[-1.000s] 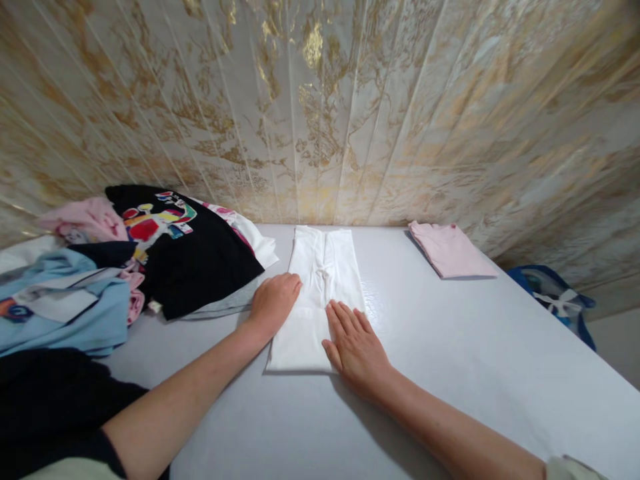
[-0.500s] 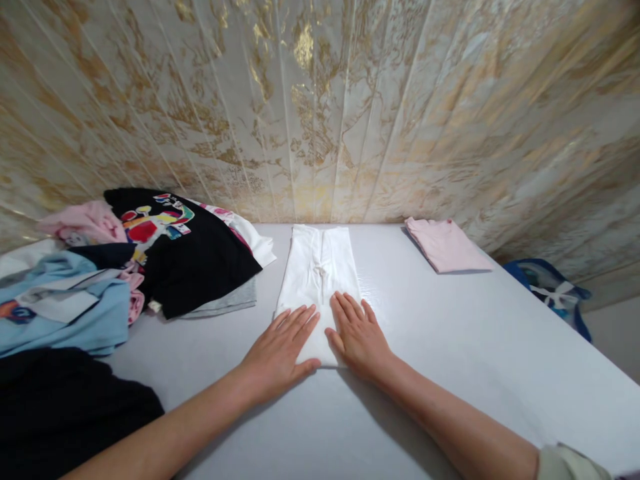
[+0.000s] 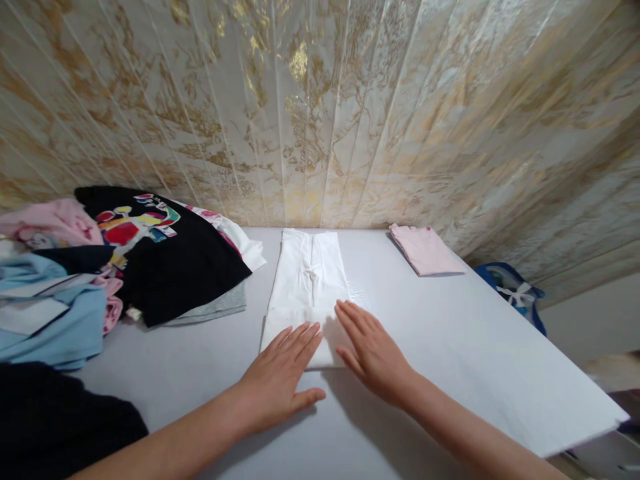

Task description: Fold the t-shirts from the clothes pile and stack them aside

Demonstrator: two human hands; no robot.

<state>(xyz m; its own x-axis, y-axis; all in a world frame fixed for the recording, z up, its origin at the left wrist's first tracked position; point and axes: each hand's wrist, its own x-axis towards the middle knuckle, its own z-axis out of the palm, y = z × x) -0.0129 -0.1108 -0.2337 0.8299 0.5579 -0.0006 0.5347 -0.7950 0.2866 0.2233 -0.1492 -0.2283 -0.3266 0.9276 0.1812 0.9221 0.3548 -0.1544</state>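
Observation:
A white garment (image 3: 325, 267), folded into a long narrow strip with its near end doubled over, lies in front of me on the pale table. My left hand (image 3: 283, 370) is at the near left corner of the fold, palm down, fingers stretched out and thumb apart. Over the near right edge is my right hand (image 3: 373, 347), also flat with straight fingers, casting a shadow on the cloth. Neither hand grips anything. Whether the fingertips still touch the fabric I cannot tell.
A heap of clothes fills the left side: a black printed T-shirt (image 3: 185, 267), a light blue shirt (image 3: 75, 333), pink pieces, and black cloth (image 3: 60, 420) nearer me. A folded pink garment (image 3: 427, 252) lies at the back right. Beyond the table's right edge is a blue-trimmed bag (image 3: 537, 313).
Both hands have lifted slightly and shifted back from the white garment, the right one also outward. The whole view has turned a little to the right.

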